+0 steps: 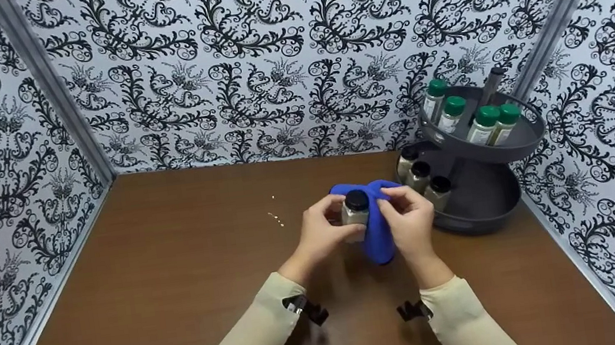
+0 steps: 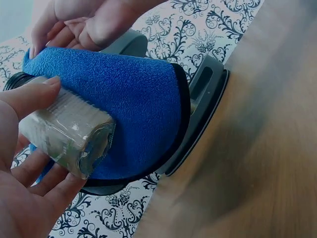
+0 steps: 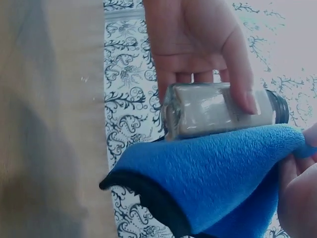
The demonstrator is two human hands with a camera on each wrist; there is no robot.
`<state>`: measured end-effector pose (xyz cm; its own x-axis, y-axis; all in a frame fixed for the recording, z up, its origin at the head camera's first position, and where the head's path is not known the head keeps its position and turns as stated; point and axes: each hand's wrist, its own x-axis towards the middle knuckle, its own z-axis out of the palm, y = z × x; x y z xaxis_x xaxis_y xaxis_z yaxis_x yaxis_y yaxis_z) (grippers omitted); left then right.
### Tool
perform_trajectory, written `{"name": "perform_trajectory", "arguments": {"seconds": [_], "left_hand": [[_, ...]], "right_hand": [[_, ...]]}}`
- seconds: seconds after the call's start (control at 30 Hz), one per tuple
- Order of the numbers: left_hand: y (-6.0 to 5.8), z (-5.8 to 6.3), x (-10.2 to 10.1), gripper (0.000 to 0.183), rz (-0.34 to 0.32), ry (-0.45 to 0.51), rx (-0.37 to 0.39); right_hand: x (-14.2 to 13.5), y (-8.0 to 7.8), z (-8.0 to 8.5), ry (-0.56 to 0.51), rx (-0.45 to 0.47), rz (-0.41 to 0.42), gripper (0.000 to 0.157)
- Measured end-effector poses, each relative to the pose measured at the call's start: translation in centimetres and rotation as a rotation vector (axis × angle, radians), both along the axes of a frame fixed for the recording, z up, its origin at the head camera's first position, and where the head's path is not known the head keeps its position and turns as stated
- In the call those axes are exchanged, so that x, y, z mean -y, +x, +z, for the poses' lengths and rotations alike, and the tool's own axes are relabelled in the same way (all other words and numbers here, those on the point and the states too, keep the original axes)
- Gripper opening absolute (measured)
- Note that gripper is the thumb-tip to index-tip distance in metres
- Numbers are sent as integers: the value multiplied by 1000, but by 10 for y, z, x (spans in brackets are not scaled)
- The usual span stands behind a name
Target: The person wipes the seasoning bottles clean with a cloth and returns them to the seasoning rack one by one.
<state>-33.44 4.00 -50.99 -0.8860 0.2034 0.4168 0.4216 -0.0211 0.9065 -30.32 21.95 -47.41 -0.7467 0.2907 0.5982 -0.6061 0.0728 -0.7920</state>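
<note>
Above the table, my left hand [image 1: 320, 227] grips a glass spice jar [image 1: 355, 213] with a black lid, thumb on one side and fingers on the other. Pale contents show through its glass in the right wrist view, where the jar [image 3: 213, 106] lies along the cloth. My right hand [image 1: 411, 218] pinches a blue cloth [image 1: 379, 240] with a dark edge between thumb and fingers. In the left wrist view the cloth [image 2: 143, 109] hangs right beside the jar, its lower part loose.
A dark grey two-tier round rack [image 1: 483, 220] stands at the right. Several green-lidded jars [image 1: 454, 111] are on its upper tier and black-lidded jars [image 1: 418, 177] on the lower. Small pale crumbs [image 1: 276, 219] lie on the brown table [image 1: 176, 261]. Patterned walls enclose it.
</note>
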Motion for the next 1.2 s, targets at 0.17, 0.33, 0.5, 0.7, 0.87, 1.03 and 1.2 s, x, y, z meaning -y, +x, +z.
{"name": "perform_trajectory", "arguments": {"seconds": [0.17,0.33,0.5,0.7,0.87,1.03,1.2], "left_hand": [[-1,3,-1,48,38,13,-11],[-1,8,2,48,78,33,-8],[1,14,6,50,115,15,-20],[2,17,9,49,109,26,-14],[1,8,6,48,76,-8,-9],[2,0,0,49,36,-38,12],[3,-3,-3,50,17,-36,21]], "right_hand": [[-3,-4,-8,98,95,10,14],[-2,-8,-18,241,232,20,14],[0,-10,-23,421,330,-11,12],[4,-10,-21,381,307,-21,11],[3,-2,-11,167,205,-38,12],[1,5,3,-9,59,-30,15],[-1,5,6,-3,38,-26,16]]}}
